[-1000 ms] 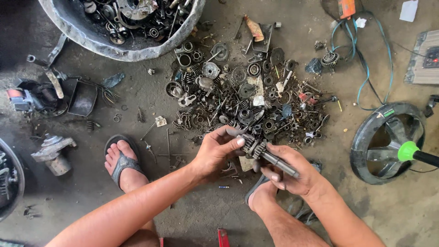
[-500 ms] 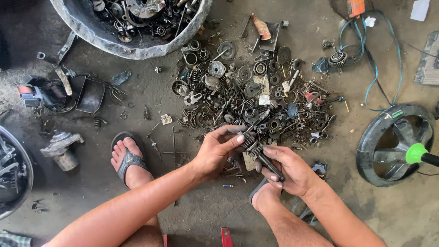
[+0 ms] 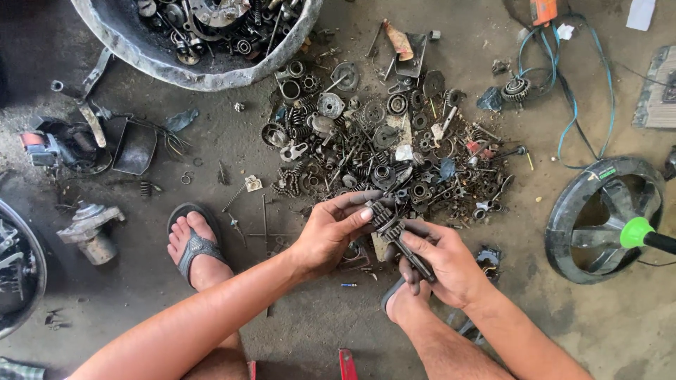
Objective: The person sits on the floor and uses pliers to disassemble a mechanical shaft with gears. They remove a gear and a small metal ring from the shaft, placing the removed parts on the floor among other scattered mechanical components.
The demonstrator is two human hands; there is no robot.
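Grip: right hand (image 3: 447,267) clenched round gear shaft (image 3: 398,236); left hand (image 3: 331,229) pinching its gears.
Shaft: mid-frame, over floor (image 3: 296,331), between both feet.
Around: scrap pile (image 3: 380,148) at 12 o'clock; tub (image 3: 190,63) at 11; wheel (image 3: 605,218) at 3; sandal (image 3: 193,243) at 9.
Hidden: shaft's lower end inside right palm; tub and wheel cut off.
Change: hands and shaft much as before.

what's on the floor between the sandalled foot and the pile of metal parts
In the head view, between the sandalled foot and the pile of metal parts lie thin rods, a small spring and a pale scrap on bare concrete.
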